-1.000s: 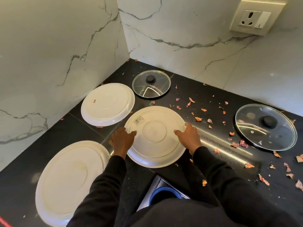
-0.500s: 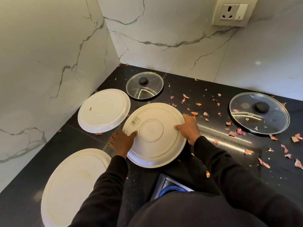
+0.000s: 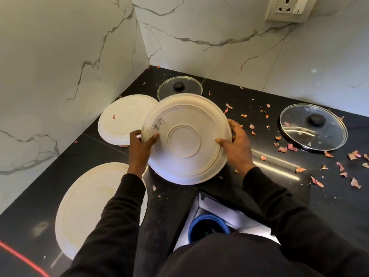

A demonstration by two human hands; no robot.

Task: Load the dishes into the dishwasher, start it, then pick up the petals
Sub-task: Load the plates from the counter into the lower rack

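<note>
A glossy black counter [image 3: 95, 148] fills a corner between two walls [image 3: 60, 56] of white marble with grey veins. It reflects a bright streak of light on the right. A cream socket [image 3: 287, 7] sits high on the back wall. A thin red line [image 3: 20, 256] crosses the counter's near left corner.

Both hands grip one round white plate [image 3: 185, 138] in the middle of the view, bottom side up and tilted toward the camera above the counter. The left hand [image 3: 139, 148] holds its left rim, thumb on the underside and fingers curled behind. The right hand [image 3: 237, 144] holds the right rim the same way. The underside shows raised concentric rings and a small barcode label, too blurred to read.

A far plate [image 3: 123, 118], also white and upside down, lies in the corner, its right edge hidden by the held one. It bears a small red mark that cannot be read. A larger near plate [image 3: 85, 206] lies face down at the left, partly under the left sleeve.

A small lid [image 3: 179, 86] of clear glass with a black knob lies just behind the held plate. A big lid [image 3: 313, 126] of the same make lies well to the right. Dry pink and orange petals [image 3: 283, 149] are strewn over the right half of the counter, some beside the big lid.

A blue-rimmed container [image 3: 207, 222] shows below the counter's edge.
</note>
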